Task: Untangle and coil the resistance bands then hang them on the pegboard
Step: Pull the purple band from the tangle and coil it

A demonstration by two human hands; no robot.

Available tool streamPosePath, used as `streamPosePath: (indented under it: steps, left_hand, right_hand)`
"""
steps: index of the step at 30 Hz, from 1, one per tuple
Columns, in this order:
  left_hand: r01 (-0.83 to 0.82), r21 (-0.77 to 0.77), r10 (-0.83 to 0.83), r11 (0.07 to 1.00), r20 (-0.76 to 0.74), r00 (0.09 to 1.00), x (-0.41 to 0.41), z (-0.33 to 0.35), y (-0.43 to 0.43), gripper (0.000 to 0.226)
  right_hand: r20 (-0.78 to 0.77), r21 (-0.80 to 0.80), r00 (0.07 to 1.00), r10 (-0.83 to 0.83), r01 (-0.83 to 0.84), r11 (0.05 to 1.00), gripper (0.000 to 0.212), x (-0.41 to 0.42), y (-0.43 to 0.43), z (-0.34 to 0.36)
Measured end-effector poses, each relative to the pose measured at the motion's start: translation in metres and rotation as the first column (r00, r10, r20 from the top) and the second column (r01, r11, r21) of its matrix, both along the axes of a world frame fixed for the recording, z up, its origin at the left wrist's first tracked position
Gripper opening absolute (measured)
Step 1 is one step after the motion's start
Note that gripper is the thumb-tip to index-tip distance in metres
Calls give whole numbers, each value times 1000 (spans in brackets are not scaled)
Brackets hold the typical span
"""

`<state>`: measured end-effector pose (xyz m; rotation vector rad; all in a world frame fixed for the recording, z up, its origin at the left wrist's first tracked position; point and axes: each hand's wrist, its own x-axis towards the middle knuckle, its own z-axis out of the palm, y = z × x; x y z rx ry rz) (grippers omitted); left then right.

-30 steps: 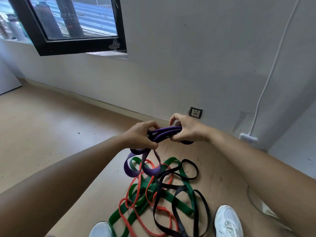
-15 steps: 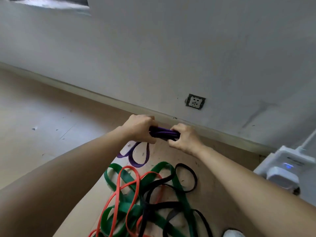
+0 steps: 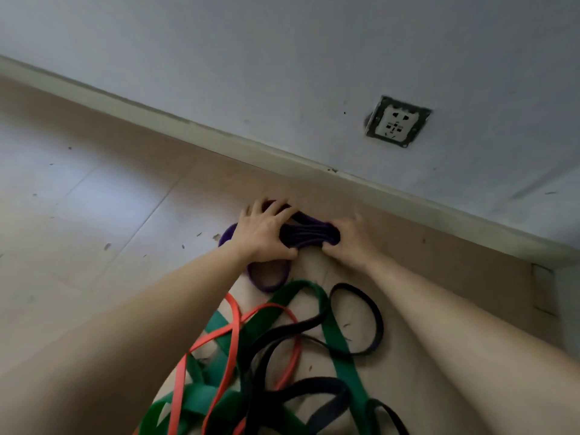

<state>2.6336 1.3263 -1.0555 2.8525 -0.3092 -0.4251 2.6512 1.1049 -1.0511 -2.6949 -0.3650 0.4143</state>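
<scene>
Pale wood-look floor meets a grey wall at a baseboard, with a wall socket above it; any marking on the socket is too small to read. Since half a second ago both hands have come down from mid-air to the floor, close to its wall edge. Purple band, gathered into several strands, spans between them. Left hand clamps one end, fingers splayed over, thumb beneath. Right hand pinches the other end. Loose purple loops lie under the left wrist. Green band, orange band and black band lie tangled nearer the person, apart from both hands.
</scene>
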Motion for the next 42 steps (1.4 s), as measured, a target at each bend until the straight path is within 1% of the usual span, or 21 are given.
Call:
streamPosePath:
  steps: [2,4,6,8,11,13,15,16,18,20,22,24,26,28,30,33,35,37,39,41,42]
  left_hand:
    - [-2,18,3,1000,-56,998,-1,-3,3,120]
    - [-33,39,36,999,-65,997,-9,-2,5,134]
    - [-97,76,101,992,-57,993,-22,-3,8,141]
    - [-161,100,167,982,-54,984,-39,-3,14,143]
    - [-236,64,239,970,-51,970,-62,-3,19,141]
    - [-257,31,258,966,-41,965,-67,0,23,136]
    - [-247,12,247,969,-15,969,-62,2,30,121]
    - [-236,9,236,972,7,972,-57,2,34,109]
    - [-178,20,175,984,102,979,-44,0,43,75]
    - [-67,54,54,996,212,976,-28,1,47,43]
    - [19,70,-38,997,276,960,-11,4,46,30]
    - [22,81,-46,996,310,950,4,8,39,30]
    - [-39,72,15,997,305,952,14,7,28,34]
    - [-60,72,40,996,260,965,14,2,20,41]
    - [-60,67,40,996,260,965,8,-3,21,54]
    - [-80,11,74,997,260,963,-11,-4,31,74]
    - [-92,-42,100,995,221,970,-30,-2,36,79]
    - [-135,-101,151,986,176,973,-51,2,39,76]
    - [-198,-185,222,963,125,967,-76,9,42,65]
    - [-257,-235,278,937,63,958,-103,16,45,50]
    - [-290,-236,307,927,36,951,-117,19,48,45]
  right_hand:
    - [-12,-88,1000,10,-11,996,65,-2,-5,-9]
    - [-37,-89,999,-8,5,996,76,-3,-10,-11]
    - [-7,-106,1000,2,-2,994,80,-3,-17,-9]
    - [20,-80,999,25,-23,997,80,1,-22,-9]
    - [32,-48,999,43,-42,998,75,2,-23,-9]
    - [44,-48,998,52,-50,998,69,3,-24,-11]
    - [52,-25,996,75,-74,997,53,4,-24,-12]
    - [57,-15,995,87,-86,996,44,5,-23,-12]
    - [95,-13,990,101,-100,995,31,9,-21,-12]
    - [149,-2,986,79,-79,997,27,13,-20,-13]
    - [191,15,981,21,-24,1000,28,19,-22,-16]
    - [212,30,975,-71,67,997,29,23,-25,-18]
    - [222,-11,965,-137,143,990,34,24,-29,-19]
    - [205,-57,966,-160,175,983,42,22,-29,-21]
    - [185,-59,968,-171,185,981,48,20,-28,-20]
    - [120,-43,976,-184,190,981,72,19,-29,-17]
    - [66,-82,983,-170,175,981,93,17,-30,-13]
    - [38,-136,988,-146,150,979,109,12,-31,-9]
    - [40,-143,988,-149,153,978,114,2,-28,-4]
    - [85,-90,985,-151,158,983,105,-20,-21,5]
    - [137,-30,983,-124,129,991,93,-34,-17,7]
